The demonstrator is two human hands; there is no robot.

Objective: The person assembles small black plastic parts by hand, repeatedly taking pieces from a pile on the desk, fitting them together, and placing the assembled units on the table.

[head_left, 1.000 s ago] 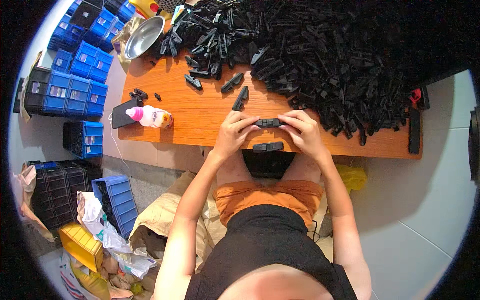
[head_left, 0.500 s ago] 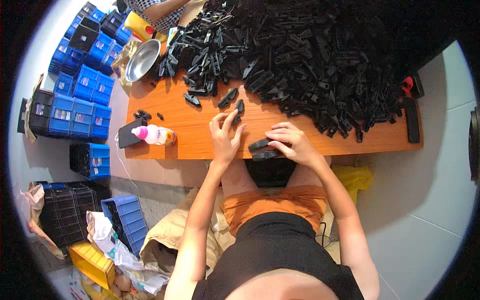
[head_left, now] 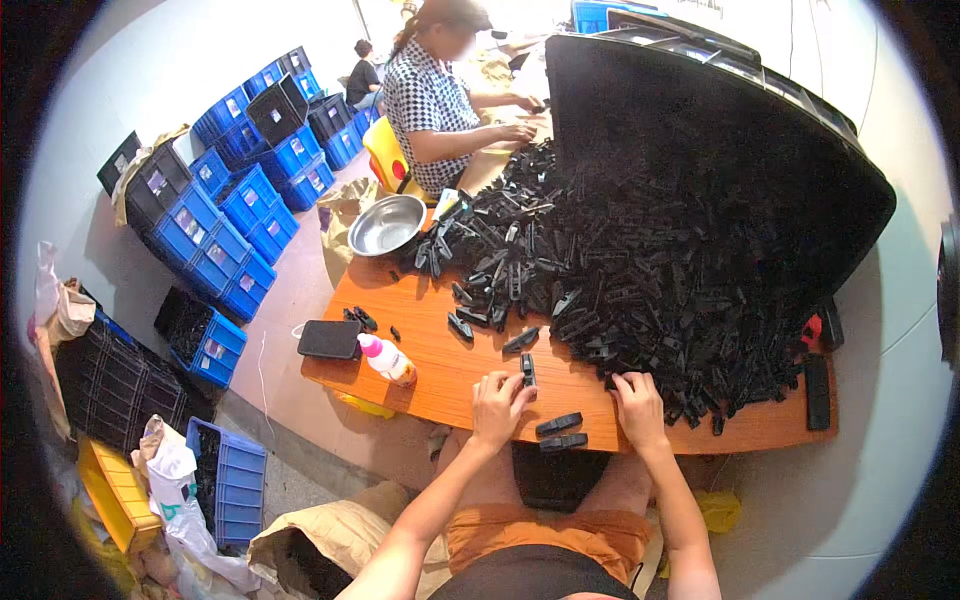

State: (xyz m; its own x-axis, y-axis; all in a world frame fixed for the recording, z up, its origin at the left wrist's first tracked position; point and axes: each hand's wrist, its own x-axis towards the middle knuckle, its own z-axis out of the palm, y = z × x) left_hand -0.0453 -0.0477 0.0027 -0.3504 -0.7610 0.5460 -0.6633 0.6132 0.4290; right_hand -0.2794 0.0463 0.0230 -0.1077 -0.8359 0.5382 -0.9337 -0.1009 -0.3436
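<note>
My left hand (head_left: 495,408) is at the table's front, thumb and forefinger closed at the lower end of a small, long black plastic part (head_left: 528,368). To its right, my right hand (head_left: 639,408) has its fingertips pinched at the near edge of a big heap of black plastic parts (head_left: 650,310); the piece at its fingertips is mostly hidden. Between my hands, two longer rounded black parts lie side by side at the table edge, an upper part (head_left: 558,424) and a lower part (head_left: 564,442). Another loose black part (head_left: 521,340) lies just beyond my left hand.
A pink-capped bottle (head_left: 387,360) and a black phone-like slab (head_left: 330,340) are on the table's left. Behind them stands a metal bowl (head_left: 387,226). A large black bin (head_left: 720,130) tilts over the heap. Blue crates (head_left: 205,235) line the left; a co-worker (head_left: 435,100) sits beyond.
The view has tilted up, showing the co-worker and bin. My right hand has let go of the two rounded parts and moved right to the heap. My left hand stays by the small part.
</note>
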